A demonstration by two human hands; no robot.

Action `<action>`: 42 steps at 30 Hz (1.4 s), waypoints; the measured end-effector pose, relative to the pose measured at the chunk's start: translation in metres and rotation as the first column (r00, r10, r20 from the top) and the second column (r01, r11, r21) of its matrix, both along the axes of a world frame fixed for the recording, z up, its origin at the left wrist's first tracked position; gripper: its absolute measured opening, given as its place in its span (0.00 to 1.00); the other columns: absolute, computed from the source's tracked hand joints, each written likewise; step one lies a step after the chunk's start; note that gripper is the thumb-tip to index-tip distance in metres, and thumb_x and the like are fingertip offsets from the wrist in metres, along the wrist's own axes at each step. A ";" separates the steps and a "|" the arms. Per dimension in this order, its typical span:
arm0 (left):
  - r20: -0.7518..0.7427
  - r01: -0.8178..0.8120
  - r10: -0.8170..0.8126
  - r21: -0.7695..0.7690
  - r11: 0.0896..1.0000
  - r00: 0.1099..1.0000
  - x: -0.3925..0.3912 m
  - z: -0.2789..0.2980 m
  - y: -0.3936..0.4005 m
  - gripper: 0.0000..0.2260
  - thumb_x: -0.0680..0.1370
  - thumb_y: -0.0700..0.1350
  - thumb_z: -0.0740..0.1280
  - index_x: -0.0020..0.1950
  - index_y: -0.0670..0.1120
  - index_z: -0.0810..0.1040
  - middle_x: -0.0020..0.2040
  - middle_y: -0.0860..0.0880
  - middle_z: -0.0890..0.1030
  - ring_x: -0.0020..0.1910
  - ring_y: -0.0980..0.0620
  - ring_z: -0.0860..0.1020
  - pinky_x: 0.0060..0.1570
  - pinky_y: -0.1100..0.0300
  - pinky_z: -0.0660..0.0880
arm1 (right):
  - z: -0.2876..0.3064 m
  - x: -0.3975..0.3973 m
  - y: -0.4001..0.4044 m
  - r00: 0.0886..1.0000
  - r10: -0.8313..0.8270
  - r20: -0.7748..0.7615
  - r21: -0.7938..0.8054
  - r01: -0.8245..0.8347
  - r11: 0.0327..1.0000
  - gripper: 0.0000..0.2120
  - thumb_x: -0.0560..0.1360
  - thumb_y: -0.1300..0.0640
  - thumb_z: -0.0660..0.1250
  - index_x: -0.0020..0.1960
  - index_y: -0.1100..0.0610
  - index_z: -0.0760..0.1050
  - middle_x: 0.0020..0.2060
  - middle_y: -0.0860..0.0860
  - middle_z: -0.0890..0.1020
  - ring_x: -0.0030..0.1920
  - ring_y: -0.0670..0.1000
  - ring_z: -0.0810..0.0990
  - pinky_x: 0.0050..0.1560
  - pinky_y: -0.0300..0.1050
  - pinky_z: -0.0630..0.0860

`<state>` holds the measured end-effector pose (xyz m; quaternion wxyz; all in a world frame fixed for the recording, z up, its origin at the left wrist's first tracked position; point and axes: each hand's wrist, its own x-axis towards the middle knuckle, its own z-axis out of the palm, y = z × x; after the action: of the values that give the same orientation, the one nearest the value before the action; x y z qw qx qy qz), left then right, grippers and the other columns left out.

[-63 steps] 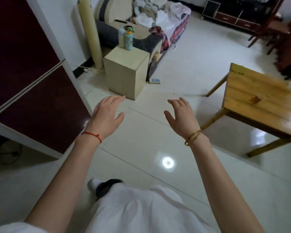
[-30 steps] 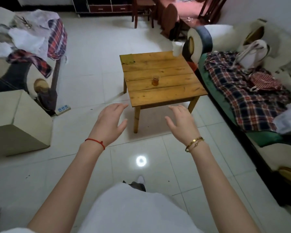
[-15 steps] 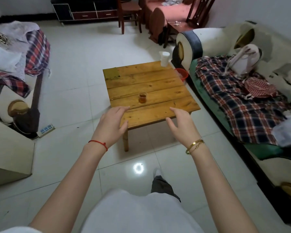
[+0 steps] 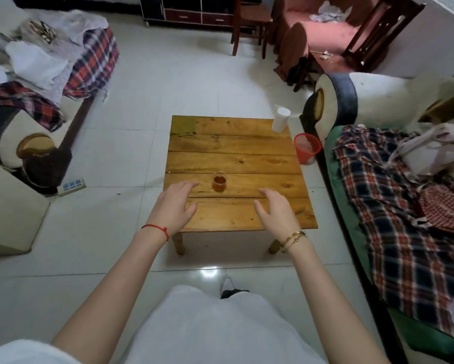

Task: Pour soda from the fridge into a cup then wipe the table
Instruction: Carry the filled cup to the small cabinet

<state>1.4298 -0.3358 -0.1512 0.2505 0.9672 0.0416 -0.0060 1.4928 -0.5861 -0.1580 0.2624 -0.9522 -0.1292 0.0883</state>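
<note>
A small clear cup (image 4: 219,181) with amber drink stands on the low wooden table (image 4: 236,153), near its front middle. A greenish cloth (image 4: 184,125) lies flat on the table's far left corner. A white container (image 4: 280,120) stands at the far right corner. My left hand (image 4: 174,206) hovers with relaxed fingers just left of the cup, holding nothing. My right hand (image 4: 275,210) hovers over the table's front right part, fingers loosely spread, also holding nothing. Neither hand touches the cup.
A red waste basket (image 4: 306,147) sits on the floor by the table's right side. A sofa with a plaid blanket (image 4: 399,206) runs along the right. Another sofa with clothes (image 4: 45,82) and a beige box (image 4: 8,206) stand left. A power strip (image 4: 71,185) lies on the floor.
I have turned away from the dark fridge door and walked toward the table, which now lies straight ahead and closer. Both hands stay raised and hold nothing.
</note>
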 end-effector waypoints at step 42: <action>-0.224 -0.452 0.394 -0.390 0.802 0.892 0.270 -0.366 -0.016 0.36 0.66 0.48 0.80 0.71 0.47 0.70 0.65 0.49 0.73 0.61 0.55 0.72 0.63 0.59 0.72 | -0.367 0.274 0.098 0.589 -0.188 -0.786 0.311 0.640 0.702 0.15 0.83 0.62 0.51 0.65 0.65 0.71 0.49 0.59 0.79 0.35 0.51 0.76 0.39 0.43 0.77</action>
<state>1.6994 -0.3521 -0.5177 0.4500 0.8508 0.2705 -0.0228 1.7668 -0.4882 -0.5254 0.5741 -0.7205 0.1998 0.3338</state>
